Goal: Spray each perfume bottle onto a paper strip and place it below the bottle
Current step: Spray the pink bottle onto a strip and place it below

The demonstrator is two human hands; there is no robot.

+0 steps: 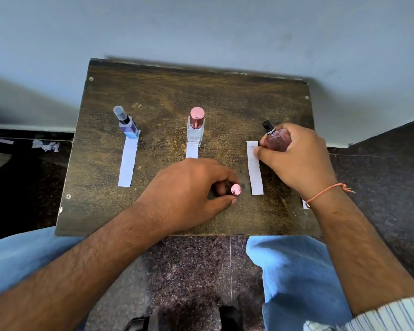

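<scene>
Three perfume bottles are on a small wooden table point(158, 91). A blue bottle point(129, 126) with a clear cap stands at the left, a white paper strip point(127, 163) below it. In the middle stands a clear bottle point(196, 127) with a pink cap, above a strip point(192, 151) partly hidden by my left hand. My right hand point(296, 158) grips a pinkish bottle point(276, 138) with a bare black sprayer, tilted left. Its fingertips touch a third strip point(255, 168). My left hand point(189, 189) pinches a small pink cap point(235, 189) on the table.
The table stands against a pale wall. Torn paper scraps point(46, 145) lie on the dark floor to the left. Another bit of paper point(305, 204) peeks out under my right wrist near the table's right edge. My knees in blue jeans are at the table's front edge.
</scene>
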